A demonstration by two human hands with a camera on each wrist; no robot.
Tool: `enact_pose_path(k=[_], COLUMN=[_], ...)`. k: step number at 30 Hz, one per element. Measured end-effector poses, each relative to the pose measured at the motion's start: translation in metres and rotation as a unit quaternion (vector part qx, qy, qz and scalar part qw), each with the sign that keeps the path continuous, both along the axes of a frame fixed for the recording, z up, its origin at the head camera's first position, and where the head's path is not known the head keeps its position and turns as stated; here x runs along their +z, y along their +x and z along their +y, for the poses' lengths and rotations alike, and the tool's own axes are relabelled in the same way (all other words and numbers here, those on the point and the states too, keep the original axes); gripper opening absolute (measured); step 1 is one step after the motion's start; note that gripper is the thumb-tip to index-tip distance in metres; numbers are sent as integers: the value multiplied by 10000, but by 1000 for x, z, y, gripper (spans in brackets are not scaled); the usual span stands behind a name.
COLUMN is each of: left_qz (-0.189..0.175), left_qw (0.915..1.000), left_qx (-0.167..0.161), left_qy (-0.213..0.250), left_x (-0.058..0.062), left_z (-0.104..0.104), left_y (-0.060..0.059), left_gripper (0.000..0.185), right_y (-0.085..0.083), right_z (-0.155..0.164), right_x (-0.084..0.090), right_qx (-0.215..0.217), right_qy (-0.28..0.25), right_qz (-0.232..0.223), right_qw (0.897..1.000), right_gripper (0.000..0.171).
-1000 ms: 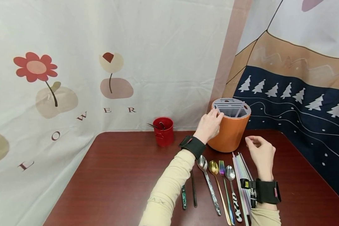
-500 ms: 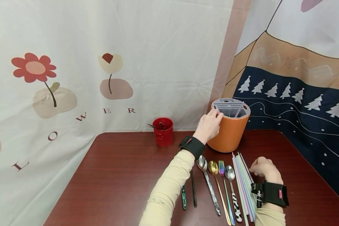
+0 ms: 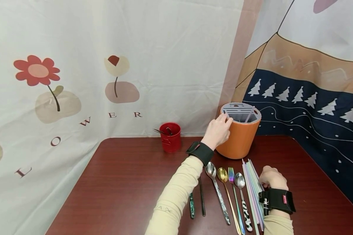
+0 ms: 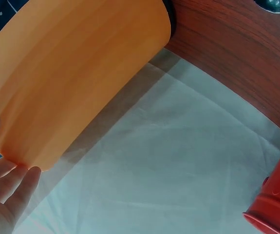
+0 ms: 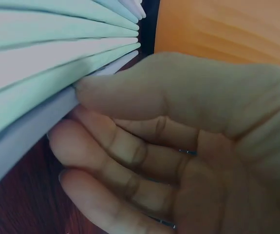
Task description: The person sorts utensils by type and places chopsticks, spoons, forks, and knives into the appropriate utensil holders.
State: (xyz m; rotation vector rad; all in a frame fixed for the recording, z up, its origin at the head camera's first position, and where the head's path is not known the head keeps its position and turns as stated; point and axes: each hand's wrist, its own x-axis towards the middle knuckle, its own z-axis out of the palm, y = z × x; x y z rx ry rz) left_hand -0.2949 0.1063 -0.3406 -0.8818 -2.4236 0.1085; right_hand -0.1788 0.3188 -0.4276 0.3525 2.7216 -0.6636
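Note:
My left hand (image 3: 218,131) holds the rim of an orange utensil holder (image 3: 238,140) with a grey slotted top; in the left wrist view its fingers (image 4: 25,190) lie at the rim. A thin pale stick (image 3: 250,114) leans inside the holder's open compartment. My right hand (image 3: 273,177) is low over the table, at the right edge of a row of pastel chopsticks (image 3: 251,189). Up close in the right wrist view, its thumb and index finger pinch the outermost lilac chopstick (image 5: 30,132), which lies alongside the others. The other fingers are curled below.
Left of the chopsticks lie a patterned-handled spoon (image 3: 239,180), a rainbow fork (image 3: 231,176), a gold spoon (image 3: 222,175) and a large silver spoon (image 3: 210,170). Two dark-handled utensils (image 3: 202,199) are partly behind the left arm. A red cup (image 3: 170,143) with utensils stands at the back.
My right hand has come down from beside the holder to the right side of the chopsticks and pinches the outermost one. The left hand has stayed on the holder's rim.

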Motion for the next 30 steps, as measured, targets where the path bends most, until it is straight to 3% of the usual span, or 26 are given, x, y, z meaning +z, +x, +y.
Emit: enact_pose_path(k=[11, 22, 30], left_qz=[-143, -69, -21], left_qw=[9999, 10000, 9999], left_qx=[-32, -54, -64], left_qy=[-7, 44, 88], left_x=[2, 0, 0], left_z=[1, 1, 0], left_y=[0, -2, -2], left_gripper=[36, 36, 35], right_y=[2, 1, 3], right_z=[-8, -2, -3], right_x=[2, 4, 16], right_qx=[-139, -43, -81], right_qy=[180, -10, -93], right_qz=[-61, -59, 450], right_qw=[9997, 10000, 9989], right_gripper=[16, 13, 17])
